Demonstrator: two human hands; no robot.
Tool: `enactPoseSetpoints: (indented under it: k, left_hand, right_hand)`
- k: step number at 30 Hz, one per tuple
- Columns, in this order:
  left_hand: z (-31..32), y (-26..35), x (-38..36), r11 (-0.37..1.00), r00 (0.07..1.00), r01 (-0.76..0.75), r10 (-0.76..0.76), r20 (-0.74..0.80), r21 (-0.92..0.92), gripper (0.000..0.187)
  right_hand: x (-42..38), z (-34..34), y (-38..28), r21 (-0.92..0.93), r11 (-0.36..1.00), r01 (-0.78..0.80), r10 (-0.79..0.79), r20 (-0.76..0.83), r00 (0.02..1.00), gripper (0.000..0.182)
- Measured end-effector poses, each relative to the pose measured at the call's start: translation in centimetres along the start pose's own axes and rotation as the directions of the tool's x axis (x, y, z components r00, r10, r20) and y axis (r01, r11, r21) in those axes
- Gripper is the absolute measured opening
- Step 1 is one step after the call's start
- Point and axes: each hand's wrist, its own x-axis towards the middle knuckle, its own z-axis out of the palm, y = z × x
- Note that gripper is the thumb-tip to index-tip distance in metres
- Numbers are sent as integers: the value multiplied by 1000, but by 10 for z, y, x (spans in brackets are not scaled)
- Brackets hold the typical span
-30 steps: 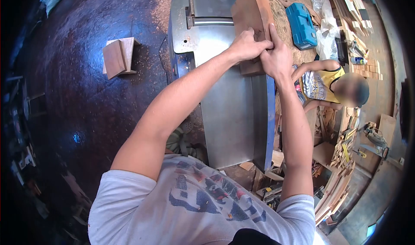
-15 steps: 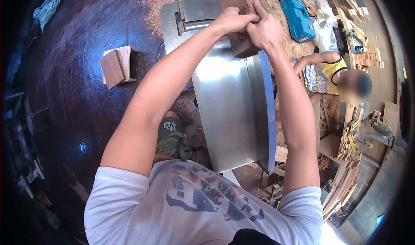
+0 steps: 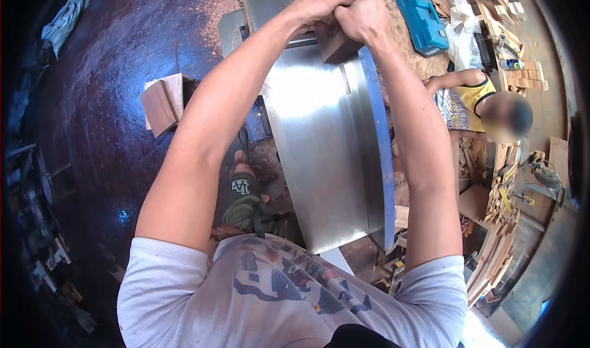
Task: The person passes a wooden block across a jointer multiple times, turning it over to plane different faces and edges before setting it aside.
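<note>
A brown wooden board (image 3: pixel 337 46) lies on the metal bed (image 3: pixel 319 157) of a jointer, near its far end. My left hand (image 3: pixel 314 10) presses on the board from the left, fingers bent over it. My right hand (image 3: pixel 365 15) grips the board's right side, its thumb and fingers meeting my left fingers on top. Both arms are stretched far forward. The board's far part runs out at the top of the view. The cutter area under my hands is mostly hidden.
A blue rail (image 3: pixel 382 145) edges the bed on the right. Beyond it are a teal case (image 3: pixel 421 22), another person (image 3: pixel 467 105) in a yellow top, and stacked wood strips (image 3: pixel 491 250). Two wooden pieces (image 3: pixel 165 105) stand on the dark floor at left, with shavings (image 3: pixel 215 10) farther off.
My hands and the board have slid forward along the bed, away from me and slightly left in view. The camera view has shifted a little.
</note>
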Motion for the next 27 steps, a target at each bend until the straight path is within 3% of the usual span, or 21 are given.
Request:
enactPoseSetpoints:
  k: [9, 21, 24, 27]
  left_hand:
    - [-12, 8, 17, 992, 998, 57, -56, -8, 116, 60]
    - [-44, 0, 64, 997, 1000, 6, -6, -6, 80, 57]
    - [-50, 6, 70, 997, 1000, 12, -12, 12, 71, 57]
    - [-53, 21, 77, 995, 999, 52, -51, -8, 90, 57]
  right_hand:
    - [18, 0, -7, 3, 1000, -3, 3, -18, 1000, 60]
    - [61, 16, -6, -33, 999, 30, -30, -26, 999, 73]
    - [66, 20, -8, -14, 996, 89, -90, -112, 990, 75]
    - [86, 13, -20, -54, 997, -47, 50, 50, 998, 76]
